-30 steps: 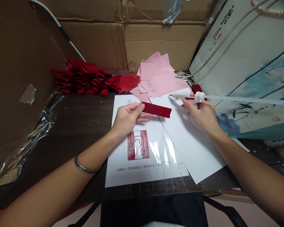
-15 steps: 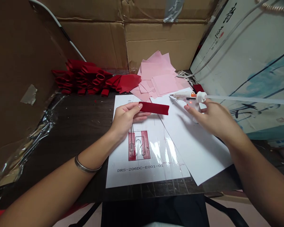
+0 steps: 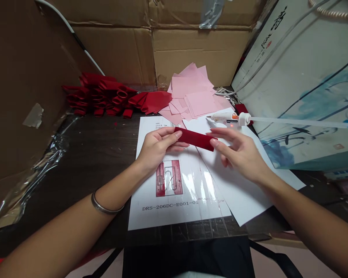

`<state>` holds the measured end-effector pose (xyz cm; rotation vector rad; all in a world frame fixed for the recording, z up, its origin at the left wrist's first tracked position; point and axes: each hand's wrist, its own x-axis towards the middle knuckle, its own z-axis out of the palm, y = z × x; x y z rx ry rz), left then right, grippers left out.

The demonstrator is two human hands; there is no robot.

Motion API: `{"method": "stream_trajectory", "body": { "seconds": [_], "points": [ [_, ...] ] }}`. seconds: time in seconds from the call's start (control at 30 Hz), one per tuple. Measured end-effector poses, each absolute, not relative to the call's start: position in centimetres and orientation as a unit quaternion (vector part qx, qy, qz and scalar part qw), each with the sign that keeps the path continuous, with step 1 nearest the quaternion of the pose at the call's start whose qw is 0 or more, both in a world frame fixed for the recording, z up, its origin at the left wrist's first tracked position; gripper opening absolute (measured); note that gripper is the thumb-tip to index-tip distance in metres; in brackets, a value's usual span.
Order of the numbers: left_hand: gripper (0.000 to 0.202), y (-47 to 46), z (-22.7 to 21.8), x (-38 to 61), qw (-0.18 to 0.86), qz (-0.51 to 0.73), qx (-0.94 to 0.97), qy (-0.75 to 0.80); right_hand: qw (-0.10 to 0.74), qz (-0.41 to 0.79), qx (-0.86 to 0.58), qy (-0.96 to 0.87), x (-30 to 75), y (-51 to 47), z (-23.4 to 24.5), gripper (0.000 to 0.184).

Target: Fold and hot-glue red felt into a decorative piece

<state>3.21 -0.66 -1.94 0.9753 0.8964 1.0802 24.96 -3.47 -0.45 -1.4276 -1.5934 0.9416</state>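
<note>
Red velvet strip (image 3: pixel 195 139) is held level above the printed sheet (image 3: pixel 142 220), clamped at its left end by the left hand (image 3: pixel 158 148). Right end is touched by the fingertips of the right hand (image 3: pixel 239 152); grip there can't be confirmed. Hands are together on the strip. Sheet is laminated and lies on a dark table (image 3: pixel 75 154), overlapping a white sheet (image 3: pixel 243 197). Glue gun (image 3: pixel 224 118) lies untouched at the far edge of the white sheet, red light on, glue stick (image 3: pixel 295 122) running right. Behind it: pink paper pile (image 3: pixel 195 92). Farther left: folded red pieces (image 3: pixel 98 96). Crumpled plastic film (image 3: pixel 43 166) is on the table's left side. Table is backed by cardboard (image 3: pixel 197 54), with a printed box (image 3: pixel 301 77) at right.
</note>
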Motion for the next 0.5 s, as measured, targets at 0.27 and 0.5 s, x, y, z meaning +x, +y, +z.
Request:
{"method": "stream_trajectory", "body": {
  "seconds": [0.27, 0.5],
  "points": [
    [0.017, -0.86, -2.15, 3.57, 0.653, 0.473, 0.431, 0.405, 0.407, 0.5, -0.508, -0.571, 24.6, -2.91, -1.2, 0.025],
    [0.014, -0.99, -1.93, 4.04, 0.626, 0.495, 0.413, 0.438, 0.425, 0.463, -0.537, -0.563, 24.33, -2.77, -1.31, 0.024]
  ]
}}
